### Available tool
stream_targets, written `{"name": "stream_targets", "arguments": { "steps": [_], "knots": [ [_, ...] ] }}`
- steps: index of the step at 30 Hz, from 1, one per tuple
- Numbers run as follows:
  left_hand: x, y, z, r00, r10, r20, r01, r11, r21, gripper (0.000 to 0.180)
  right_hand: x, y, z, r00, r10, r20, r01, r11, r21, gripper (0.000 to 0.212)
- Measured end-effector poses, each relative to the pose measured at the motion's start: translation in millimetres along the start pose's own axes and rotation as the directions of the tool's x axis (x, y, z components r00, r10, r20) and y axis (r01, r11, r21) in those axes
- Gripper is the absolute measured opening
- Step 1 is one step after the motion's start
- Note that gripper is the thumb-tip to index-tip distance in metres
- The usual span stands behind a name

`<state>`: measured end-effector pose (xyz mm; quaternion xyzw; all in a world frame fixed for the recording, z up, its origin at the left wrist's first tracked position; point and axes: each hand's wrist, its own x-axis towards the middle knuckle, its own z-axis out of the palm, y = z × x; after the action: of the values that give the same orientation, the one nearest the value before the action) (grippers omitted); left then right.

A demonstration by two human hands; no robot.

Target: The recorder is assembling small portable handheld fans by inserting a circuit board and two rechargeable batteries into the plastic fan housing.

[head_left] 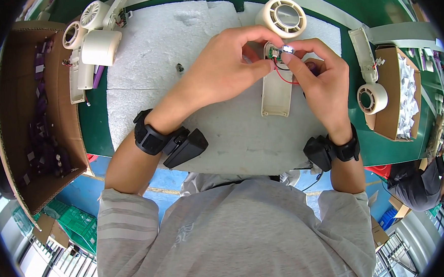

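A cream handheld fan lies in front of me, its round head (285,19) at the far side and its open handle shell (276,98) pointing toward me. At the top of the shell is a small green circuit board (274,53) with red and black wires (285,80). My left hand (221,62) pinches at the board between thumb and index finger. A small part glowing white (287,49) is held at the fingertips of my right hand (321,76). Something purple (312,68) shows partly behind the right fingers.
White foam sheets (151,43) cover the green table. More cream fan parts (100,47) lie at left, beside a deep cardboard box (73,78) of purple wired pieces. Another opened fan (372,97) sits at right, near a box of white pieces (406,99). A person (417,183) is farther right.
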<state>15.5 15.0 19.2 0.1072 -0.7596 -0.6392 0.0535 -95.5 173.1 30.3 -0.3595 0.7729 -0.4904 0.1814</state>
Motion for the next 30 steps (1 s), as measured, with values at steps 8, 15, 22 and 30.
{"name": "stream_targets", "arguments": {
  "steps": [8, 15, 22, 30],
  "knots": [
    [-0.9, -2.5, 3.3, 0.999, 0.042, 0.019, -0.042, 0.998, 0.044, 0.029, -0.1, 0.4, -1.4, 1.0, 0.002, 0.024, -0.002, 1.0, 0.003, 0.016],
    [-3.3, 1.3, 9.1, 0.999, 0.021, -0.045, -0.016, 0.993, 0.12, 0.033, -0.6, 6.6, 0.1, 0.989, -0.14, 0.041, 0.143, 0.988, -0.057, 0.017],
    [-3.5, 0.0, 11.9, 0.993, 0.074, -0.091, -0.058, 0.984, 0.169, 0.035, -0.2, 1.2, 2.5, 0.967, -0.255, 0.026, 0.256, 0.956, -0.143, 0.021],
    [-3.8, -1.1, 14.4, 0.988, 0.081, -0.133, -0.051, 0.975, 0.217, 0.031, -2.6, 1.3, 4.4, 0.95, -0.312, 0.012, 0.305, 0.921, -0.243, 0.019]
  ]
}}
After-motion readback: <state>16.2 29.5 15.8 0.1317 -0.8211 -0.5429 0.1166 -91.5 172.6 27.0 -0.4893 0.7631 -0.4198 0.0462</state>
